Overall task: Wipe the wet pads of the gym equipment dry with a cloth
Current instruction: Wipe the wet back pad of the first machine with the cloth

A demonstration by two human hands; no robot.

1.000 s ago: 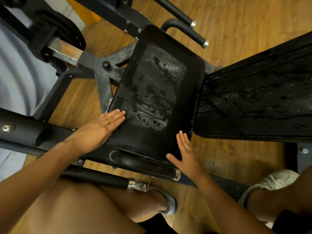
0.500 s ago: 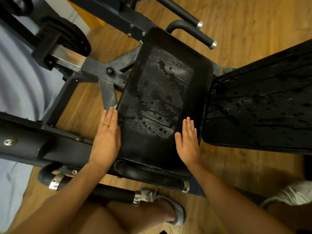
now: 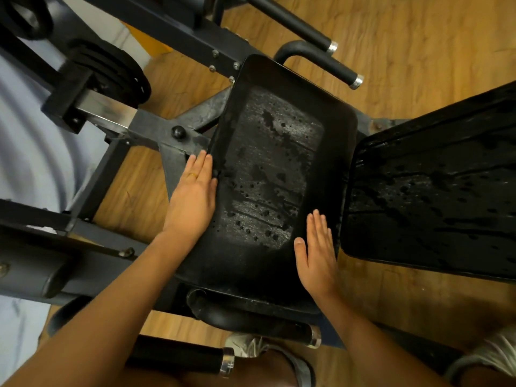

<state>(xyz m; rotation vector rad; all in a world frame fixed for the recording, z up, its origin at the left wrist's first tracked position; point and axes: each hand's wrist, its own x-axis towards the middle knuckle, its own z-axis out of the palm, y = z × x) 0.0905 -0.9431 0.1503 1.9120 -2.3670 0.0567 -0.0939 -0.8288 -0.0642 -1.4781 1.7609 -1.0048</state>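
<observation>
Black vinyl glistening under droplets, filling the middle of the view as the near pad (image 3: 279, 169) and butting up just beside the wider pad (image 3: 435, 196) on its right, both beaded with water. Pressing the left hand (image 3: 192, 199) flat against the near pad's left border, fingers straight and together, showing a ring (image 3: 192, 175) on one finger. Laying the right hand (image 3: 317, 252) flat along the right border, fingers straight and close, thumb spread, gripping nothing. Holding no cloth in either hand, so probably not yet wiping. Doing this step well likely meaning fetching the cloth first. Then stroking from the far end toward the near lip in overlapping passes, steadying the pad with the free hand and refolding to a dry face once soaked. Chasing water out of the raised borders and the creases, where pooling seems likely. Finding no cloth anywhere in view. Losing the wider pad's far end past the right edge. Failing to name the pale blurred surface at the left. Hiding much of the steel frame (image 3: 156, 129) beneath the pads and forearms.
</observation>
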